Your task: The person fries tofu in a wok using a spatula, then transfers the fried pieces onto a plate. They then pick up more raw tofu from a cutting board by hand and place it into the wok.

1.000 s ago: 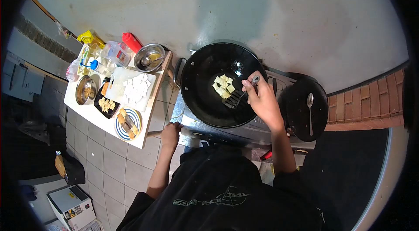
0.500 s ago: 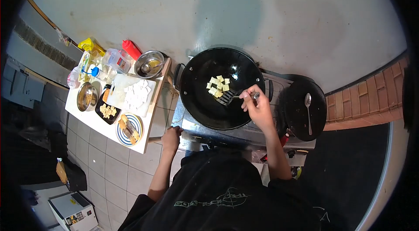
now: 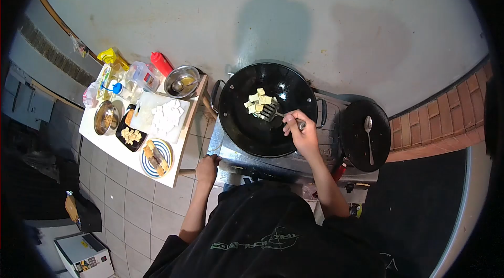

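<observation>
My right hand (image 3: 301, 130) is closed around the handle of a slotted spatula (image 3: 269, 111) over a large black wok (image 3: 257, 139). The spatula's slotted head touches a small heap of pale yellow cubes (image 3: 255, 100) inside the wok, left of my hand. The wok has two side handles and sits on a metal stove (image 3: 239, 160). My left hand (image 3: 208, 168) is curled into a fist by the stove's left front corner, and nothing sticks out of it.
On the left table (image 3: 118, 144) are a white cutting board (image 3: 140, 120) with white pieces, a black tray (image 3: 126, 144) of cubes, a striped plate (image 3: 167, 154), metal bowls (image 3: 182, 75) and a red bottle (image 3: 161, 63). A spoon (image 3: 369, 133) lies on a black round lid-like surface (image 3: 357, 144) at right.
My right hand and the spatula have shifted slightly, and the spatula's head now lies against the right side of the cubes. The heap looks more bunched. My left hand stays by the stove corner.
</observation>
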The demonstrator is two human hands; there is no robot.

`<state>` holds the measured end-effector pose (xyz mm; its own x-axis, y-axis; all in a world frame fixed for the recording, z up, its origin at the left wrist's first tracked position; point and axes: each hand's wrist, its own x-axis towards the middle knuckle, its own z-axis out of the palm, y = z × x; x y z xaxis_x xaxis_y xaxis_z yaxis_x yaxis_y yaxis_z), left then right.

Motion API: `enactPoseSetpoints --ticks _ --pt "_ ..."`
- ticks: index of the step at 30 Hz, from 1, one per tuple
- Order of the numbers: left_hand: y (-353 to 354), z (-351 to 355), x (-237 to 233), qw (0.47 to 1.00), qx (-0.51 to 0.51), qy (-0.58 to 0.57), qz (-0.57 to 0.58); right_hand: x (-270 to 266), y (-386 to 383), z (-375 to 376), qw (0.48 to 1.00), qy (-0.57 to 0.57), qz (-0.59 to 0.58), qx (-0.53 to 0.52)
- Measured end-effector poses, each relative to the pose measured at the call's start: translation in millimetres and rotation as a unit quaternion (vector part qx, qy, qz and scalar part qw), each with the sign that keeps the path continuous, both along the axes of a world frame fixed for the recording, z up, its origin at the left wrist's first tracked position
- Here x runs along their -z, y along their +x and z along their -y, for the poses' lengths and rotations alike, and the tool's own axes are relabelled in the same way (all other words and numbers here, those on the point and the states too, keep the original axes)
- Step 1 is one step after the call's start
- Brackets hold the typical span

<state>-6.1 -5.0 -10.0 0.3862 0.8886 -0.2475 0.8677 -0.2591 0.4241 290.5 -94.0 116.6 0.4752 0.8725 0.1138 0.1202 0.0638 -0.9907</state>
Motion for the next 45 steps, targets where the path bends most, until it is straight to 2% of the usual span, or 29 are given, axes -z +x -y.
enactPoseSetpoints --ticks 3,5,9,15,18,22,25,31,32,35,39,41,45 --pt "-1 -1 5 1.0 0.0 0.013 0.008 -7 -6 3 0.999 0.032 0.034 -0.003" --pt "-1 -2 8 1.0 0.008 0.008 0.004 -7 -9 6 0.99 0.044 0.135 -0.027" --pt "0 -2 5 1.0 0.006 -0.005 -0.008 -32 -26 12 0.969 0.086 0.226 -0.055" --pt "-1 0 11 1.0 -0.014 0.025 0.007 -45 -46 22 0.961 0.071 0.249 -0.098" --pt "0 0 8 1.0 -0.011 0.026 0.011 -51 -53 26 0.943 0.058 0.309 -0.112" --pt "-1 -1 8 1.0 0.0 0.006 -0.001 -54 -49 27 0.945 0.048 0.304 -0.112" --pt "-1 0 8 1.0 0.002 0.014 -0.003 -59 -37 23 0.959 0.072 0.265 -0.061" --pt "1 0 5 1.0 -0.009 0.007 -0.004 -71 -5 23 0.968 0.001 0.25 0.03" --pt "0 0 7 1.0 -0.011 0.003 -0.006 -72 0 25 0.98 -0.068 0.185 0.03" --pt "-1 0 8 1.0 -0.006 0.009 0.002 -72 11 22 0.991 -0.027 0.132 0.014" --pt "0 0 7 1.0 -0.009 0.01 -0.009 -88 17 19 0.98 -0.042 0.195 -0.016" --pt "0 0 6 1.0 -0.012 0.006 -0.003 -101 12 15 0.972 -0.094 0.214 -0.022" --pt "1 2 1 1.0 -0.021 0.022 0.005 -96 9 6 0.97 -0.057 0.233 -0.026"
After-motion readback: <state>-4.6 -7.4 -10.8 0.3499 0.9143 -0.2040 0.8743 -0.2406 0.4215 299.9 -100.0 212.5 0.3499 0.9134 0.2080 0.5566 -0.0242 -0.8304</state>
